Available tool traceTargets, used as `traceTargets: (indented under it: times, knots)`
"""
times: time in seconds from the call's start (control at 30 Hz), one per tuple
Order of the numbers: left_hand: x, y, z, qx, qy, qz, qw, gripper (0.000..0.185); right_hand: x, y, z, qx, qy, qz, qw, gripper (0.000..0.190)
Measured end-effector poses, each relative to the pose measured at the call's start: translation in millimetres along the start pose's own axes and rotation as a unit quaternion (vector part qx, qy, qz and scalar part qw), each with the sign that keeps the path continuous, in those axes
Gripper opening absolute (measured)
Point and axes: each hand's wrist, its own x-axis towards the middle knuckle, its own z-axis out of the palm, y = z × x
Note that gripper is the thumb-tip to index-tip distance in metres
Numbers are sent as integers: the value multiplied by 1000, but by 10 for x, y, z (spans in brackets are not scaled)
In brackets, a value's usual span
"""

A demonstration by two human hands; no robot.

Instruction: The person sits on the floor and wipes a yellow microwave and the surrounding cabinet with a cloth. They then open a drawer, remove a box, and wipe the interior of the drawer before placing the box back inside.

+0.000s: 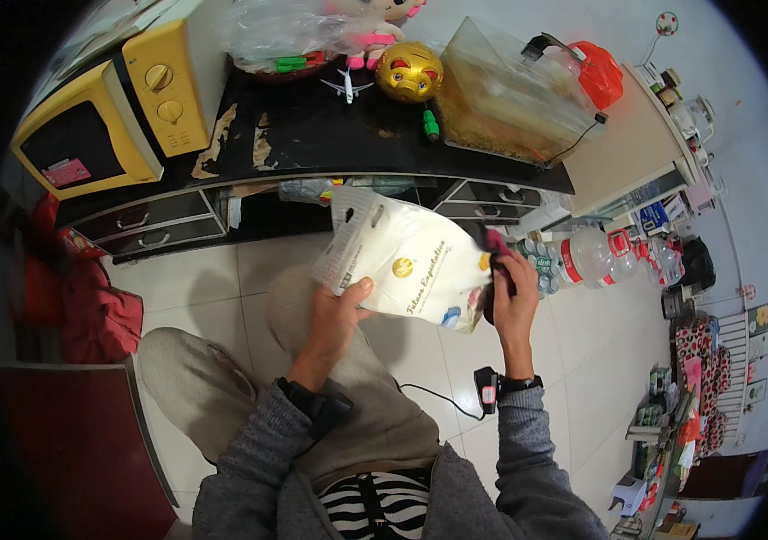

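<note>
My left hand (336,317) grips a white plastic packaging bag (417,263) near its left end, with the thumb across the front. The bag has a clear top with a hang hole, and bears gold writing and a round gold emblem. It is tilted in front of me, above the floor and my knee. At the bag's right end, my right hand (515,283) has its fingers curled around the edge. Dark and maroon soft material (496,243), which looks like cloth, shows between the bag and these fingers. How far it reaches into the bag is hidden.
Ahead stands a black cabinet (316,145) bearing a yellow microwave (93,121), a golden pig bank (409,72), a toy airplane (348,86) and a glass tank (512,94). Large water bottles (596,256) stand on the right. A cabled device (486,390) hangs by my right wrist.
</note>
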Motion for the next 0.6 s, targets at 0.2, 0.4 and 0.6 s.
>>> traceTargets:
  times: [0.2, 0.4, 0.6]
  knots:
    - [5, -20, 11, -7, -18, -8, 1000, 47, -52, -45, 4, -5, 41, 55, 998, 22]
    - [8, -44, 40, 73, -42, 2, 996, 49, 59, -467, 252, 67, 24, 24, 997, 24]
    - [39, -43, 44, 64, -33, 17, 997, 46, 334, -933, 389, 142, 14, -13, 990, 25]
